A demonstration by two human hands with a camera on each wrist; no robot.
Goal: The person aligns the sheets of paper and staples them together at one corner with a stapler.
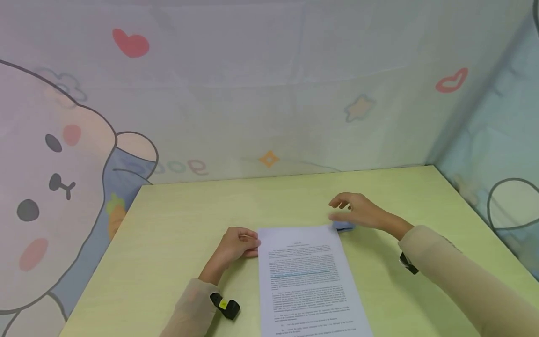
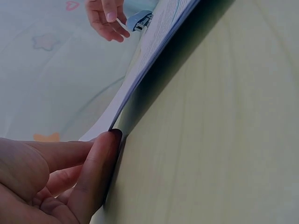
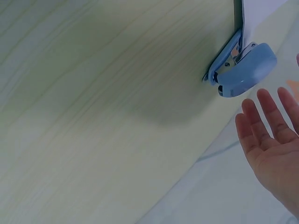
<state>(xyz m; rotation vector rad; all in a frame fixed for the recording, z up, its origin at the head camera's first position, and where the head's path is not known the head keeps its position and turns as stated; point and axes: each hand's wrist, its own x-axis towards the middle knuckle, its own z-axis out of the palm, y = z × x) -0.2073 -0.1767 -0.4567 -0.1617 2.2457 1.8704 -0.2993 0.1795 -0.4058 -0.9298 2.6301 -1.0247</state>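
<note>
A small stack of printed paper (image 1: 305, 285), one line marked in blue, lies in front of me. My left hand (image 1: 237, 244) pinches it near the top left corner between thumb and fingers. In the left wrist view the sheets (image 2: 133, 86) slant up from that thumb, their edge raised over the table. A blue stapler (image 1: 345, 226) sits at the top right corner, with the corner between its arms in the right wrist view. Above and just beyond the stapler (image 3: 250, 70), my right hand (image 1: 358, 210) hovers with fingers spread and holds nothing.
The pale wooden table (image 1: 185, 210) reaches back to a cloth backdrop (image 1: 252, 103) printed with hearts, a star and a cartoon animal. Each wrist wears a black camera, such as the one on the left wrist (image 1: 227, 308). A second cloth hangs along the right side.
</note>
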